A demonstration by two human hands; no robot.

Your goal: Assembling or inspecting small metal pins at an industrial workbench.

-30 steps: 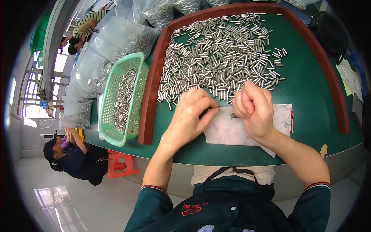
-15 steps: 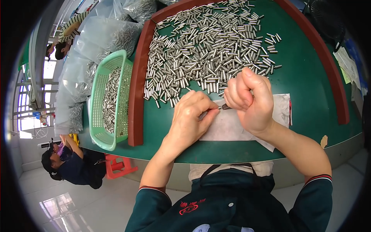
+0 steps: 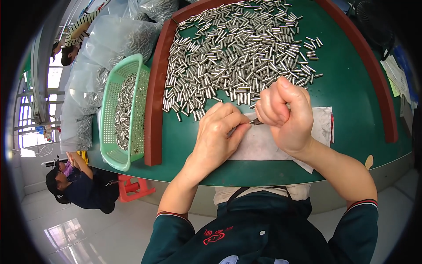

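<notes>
My left hand [image 3: 220, 134] is closed in a pinch on a small metal pin [image 3: 231, 131], mostly covered by the thumb and fingers. My right hand [image 3: 288, 116] is a fist with the thumb side up, wrapped around a slim dark tool. Only the short lower end of that dark tool [image 3: 256, 121] shows, its tip meeting the left fingertips at the pin's end. Both hands are over a whitish cloth [image 3: 263, 145] on the green table. Just beyond them spreads a large pile of loose shiny metal pins [image 3: 237, 53].
Brown-red rails [image 3: 154, 110] border the table at left, back and right. Outside the left rail stands a green plastic basket [image 3: 140, 110] partly filled with pins. Clear bags [image 3: 99, 48] of pins lie behind it. A person [image 3: 77, 185] sits at far left near a red stool [image 3: 134, 188].
Both hands keep nearly the same places and grips. The dark tool's tip is slightly closer to the left fingertips. The whole view has shifted a little.
</notes>
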